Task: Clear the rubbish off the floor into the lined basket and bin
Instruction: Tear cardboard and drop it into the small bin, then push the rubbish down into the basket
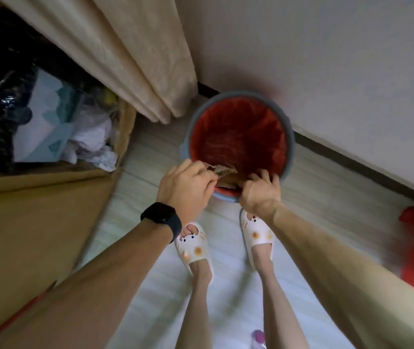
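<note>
My left hand (185, 183) pinches a brown cardboard scrap (226, 170) between thumb and curled fingers, just over the near edge of the bin (290, 147) with its red liner (238, 127). My right hand (261, 188) is at the same edge with its fingers curled. I cannot tell whether they grip the scrap or the liner.

The left hand (185, 183) hides part of the cardboard scrap (224, 170).
</note>
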Motion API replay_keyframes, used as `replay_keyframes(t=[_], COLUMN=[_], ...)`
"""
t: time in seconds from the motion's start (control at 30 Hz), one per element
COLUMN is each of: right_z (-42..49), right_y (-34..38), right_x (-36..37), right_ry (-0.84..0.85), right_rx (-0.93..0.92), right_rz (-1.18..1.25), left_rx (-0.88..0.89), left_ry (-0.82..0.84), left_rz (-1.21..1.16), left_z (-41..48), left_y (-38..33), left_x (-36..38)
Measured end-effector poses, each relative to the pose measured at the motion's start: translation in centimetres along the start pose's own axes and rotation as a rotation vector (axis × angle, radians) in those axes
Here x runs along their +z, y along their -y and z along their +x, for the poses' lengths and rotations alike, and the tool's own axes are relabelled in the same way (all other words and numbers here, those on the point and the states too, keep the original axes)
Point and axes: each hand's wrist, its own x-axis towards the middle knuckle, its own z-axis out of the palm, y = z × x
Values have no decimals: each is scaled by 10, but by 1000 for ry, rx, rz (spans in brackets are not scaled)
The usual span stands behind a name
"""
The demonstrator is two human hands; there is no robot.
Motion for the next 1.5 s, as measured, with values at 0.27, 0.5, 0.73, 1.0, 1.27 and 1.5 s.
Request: replay_keyframes(t=[0.27,0.5,0.73,1.0,1.27,1.5], right_z=[-70,-71,-119,-300,-590,-788], right_y=[-15,-27,-53,-93,-116,-125], right_x=[-10,13,1,-104,-159,-67], right_ry=[-311,-290,-142,-331,-775,-1078], right_rx=[226,179,99,160,512,1012], right_rz=[452,616,622,718,1029,1198], left_rx=[-36,-171,-176,-70,369,830], left_ry=[135,498,664,695,581,643], left_rz=[48,171,206,178,-2,-35], left_z=[28,35,-1,-17,-69,-156], left_y=[-18,-32,-55,-160,-363,-542], left_x=[-7,70,50,-105,-281,-304])
